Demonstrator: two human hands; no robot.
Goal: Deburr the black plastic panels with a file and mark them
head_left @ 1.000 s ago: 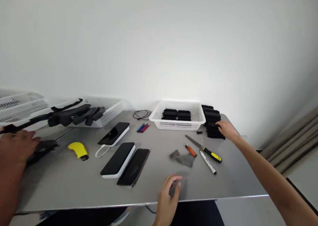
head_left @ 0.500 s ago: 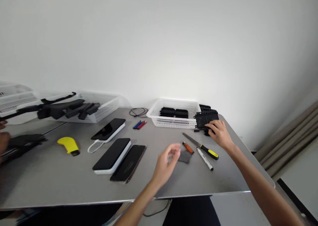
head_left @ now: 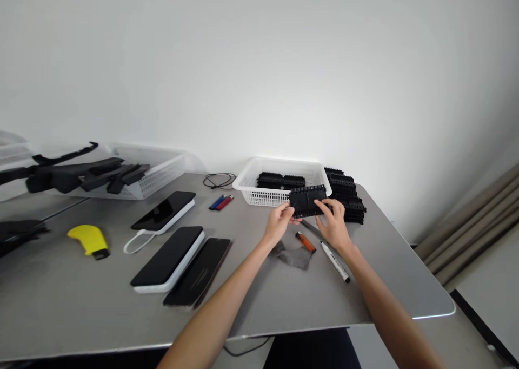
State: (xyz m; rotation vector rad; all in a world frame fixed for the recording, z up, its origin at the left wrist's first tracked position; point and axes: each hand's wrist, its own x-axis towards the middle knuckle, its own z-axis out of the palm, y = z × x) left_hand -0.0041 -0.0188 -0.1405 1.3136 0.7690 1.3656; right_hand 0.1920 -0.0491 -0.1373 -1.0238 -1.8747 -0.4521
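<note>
A flat black plastic part (head_left: pixel 307 200) with toothed edges is held up between my two hands, in front of the white basket (head_left: pixel 267 198). My left hand (head_left: pixel 279 223) is closed on its left end. At its right end, my right hand (head_left: pixel 334 223) grips it, with fingers over the face. Stacks of similar black parts (head_left: pixel 347 196) stand right of the basket, and more such parts (head_left: pixel 279 180) lie inside it. Below my hands are an orange lighter (head_left: pixel 305 242), a grey scrap of sheet (head_left: pixel 295 256), a white marker (head_left: pixel 334 262) and a file (head_left: pixel 314 229), partly hidden by my right hand.
To the left lie phones on white power banks (head_left: pixel 170 255), a dark phone-like slab (head_left: pixel 198 271), a yellow-handled tool (head_left: pixel 89 240), two lighters (head_left: pixel 221 202) and a black cable (head_left: pixel 219 180). A basket (head_left: pixel 162 177) with long black parts stands at back left.
My right hand has brought a black part from the stack leftward, and my left hand has moved up and taken its left end. The view has shifted a little to the right.
</note>
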